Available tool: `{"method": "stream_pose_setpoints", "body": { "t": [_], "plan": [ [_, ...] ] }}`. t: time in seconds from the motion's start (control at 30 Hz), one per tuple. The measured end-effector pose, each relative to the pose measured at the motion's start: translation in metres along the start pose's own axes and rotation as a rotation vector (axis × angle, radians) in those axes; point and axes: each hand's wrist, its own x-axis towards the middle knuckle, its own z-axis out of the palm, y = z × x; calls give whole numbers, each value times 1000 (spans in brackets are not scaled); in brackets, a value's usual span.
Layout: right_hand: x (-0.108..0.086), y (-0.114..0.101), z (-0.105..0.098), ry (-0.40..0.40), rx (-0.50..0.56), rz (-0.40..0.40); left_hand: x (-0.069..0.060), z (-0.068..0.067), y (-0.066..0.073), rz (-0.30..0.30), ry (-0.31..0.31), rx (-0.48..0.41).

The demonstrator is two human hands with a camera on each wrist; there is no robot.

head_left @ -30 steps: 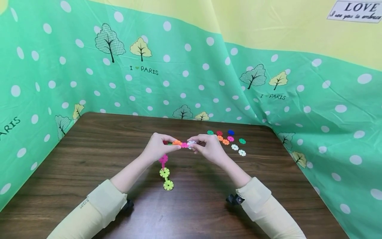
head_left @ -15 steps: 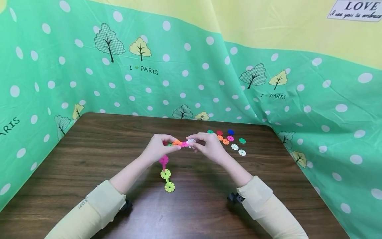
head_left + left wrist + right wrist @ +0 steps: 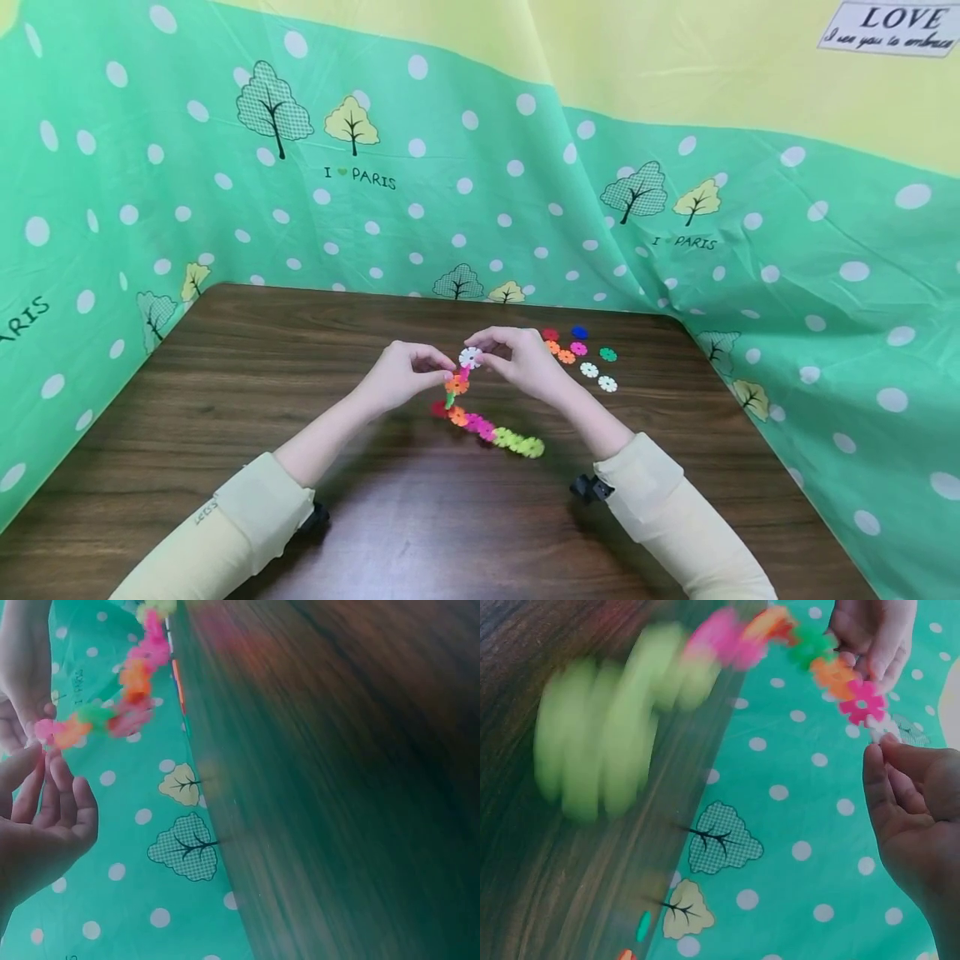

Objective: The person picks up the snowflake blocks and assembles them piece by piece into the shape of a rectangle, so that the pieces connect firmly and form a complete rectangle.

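Observation:
My right hand (image 3: pixel 525 362) pinches a white snowflake disc (image 3: pixel 470 357) between thumb and fingers. A chain of linked snowflake discs hangs from it: a pink disc (image 3: pixel 863 703), an orange disc (image 3: pixel 457 384), a green disc (image 3: pixel 812 647), a red disc (image 3: pixel 439 409), then orange, pink and yellow-green discs (image 3: pixel 519 442). In the wrist views the chain's lower end is blurred. My left hand (image 3: pixel 397 375) is beside the upper orange disc in the head view, thumb and index finger slightly apart; whether its fingertips touch the chain I cannot tell.
Loose snowflake discs lie on the brown table (image 3: pixel 300 350) behind my right hand, among them a blue disc (image 3: pixel 580 332), a green disc (image 3: pixel 608 354) and a white disc (image 3: pixel 607 384). A green dotted cloth (image 3: pixel 420 200) hangs behind the table.
The chain's free end has swung from below my left hand across to the right. My left fingers have come off the orange disc they held. My right hand still holds the white disc.

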Motion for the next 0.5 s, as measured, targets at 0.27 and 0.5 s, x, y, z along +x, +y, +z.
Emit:
{"method": "stream_pose_setpoints", "body": {
  "t": [0.27,0.5],
  "plan": [
    [3,-2,7,-4,-42,-28,2,6,-1,39,29,22],
    [3,-4,14,-37,-3,4,2,5,-1,38,70,38]
  ]
}}
